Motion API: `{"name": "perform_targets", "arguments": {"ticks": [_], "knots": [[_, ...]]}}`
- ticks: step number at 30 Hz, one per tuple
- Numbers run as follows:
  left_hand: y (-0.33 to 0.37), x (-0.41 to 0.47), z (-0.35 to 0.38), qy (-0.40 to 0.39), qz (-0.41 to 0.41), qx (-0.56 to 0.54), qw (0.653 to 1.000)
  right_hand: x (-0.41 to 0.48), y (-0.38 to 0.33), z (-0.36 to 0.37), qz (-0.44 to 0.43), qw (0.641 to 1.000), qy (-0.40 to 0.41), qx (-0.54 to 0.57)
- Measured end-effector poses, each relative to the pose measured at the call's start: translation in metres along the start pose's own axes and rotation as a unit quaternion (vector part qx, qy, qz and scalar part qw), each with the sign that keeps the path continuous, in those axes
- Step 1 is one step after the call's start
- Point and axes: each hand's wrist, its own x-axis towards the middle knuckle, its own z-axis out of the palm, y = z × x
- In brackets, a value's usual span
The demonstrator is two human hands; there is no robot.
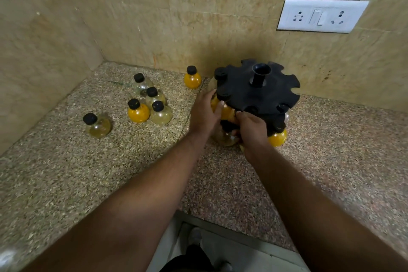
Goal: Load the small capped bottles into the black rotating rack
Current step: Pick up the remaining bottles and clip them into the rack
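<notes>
The black rotating rack (pixel 247 88) stands on the counter near the back wall, its notched top disc tilted toward me. Several black-capped bottles hang in its notches, among them an orange one (pixel 277 138) at the lower right. My left hand (pixel 204 115) and my right hand (pixel 251 129) are together at the rack's near left side, both closed around an orange bottle (pixel 227 112) just under the top disc. Several loose bottles stand to the left: an orange one (pixel 192 79), an orange one (pixel 138 112), clear ones (pixel 160 113) and a clear one (pixel 98 126).
The speckled stone counter (pixel 110 172) meets tiled walls at the back and left, forming a corner. A white switch and socket plate (pixel 320 15) sits on the back wall above the rack. The counter's front edge (pixel 220 223) runs below my arms.
</notes>
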Motion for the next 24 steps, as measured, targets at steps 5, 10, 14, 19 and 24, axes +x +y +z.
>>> {"name": "perform_targets", "arguments": {"ticks": [5, 10, 14, 19, 24], "knots": [[-0.031, 0.006, -0.010, 0.014, -0.086, -0.010, 0.996, 0.006, 0.023, 0.028, 0.007, 0.995, -0.050, -0.086], [-0.081, -0.002, -0.018, 0.020, -0.175, -0.020, 0.984, 0.024, 0.048, 0.059, -0.001, 0.969, -0.091, -0.229], [-0.129, -0.003, -0.033, 0.070, -0.235, 0.008, 0.969, 0.043, 0.064, 0.095, -0.013, 0.929, -0.150, -0.339], [-0.161, 0.006, -0.050, 0.129, -0.222, 0.021, 0.966, 0.060, 0.075, 0.140, -0.052, 0.873, -0.190, -0.446], [-0.186, 0.026, -0.057, 0.091, -0.200, 0.029, 0.975, 0.083, 0.095, 0.172, -0.050, 0.808, -0.222, -0.543]]}}
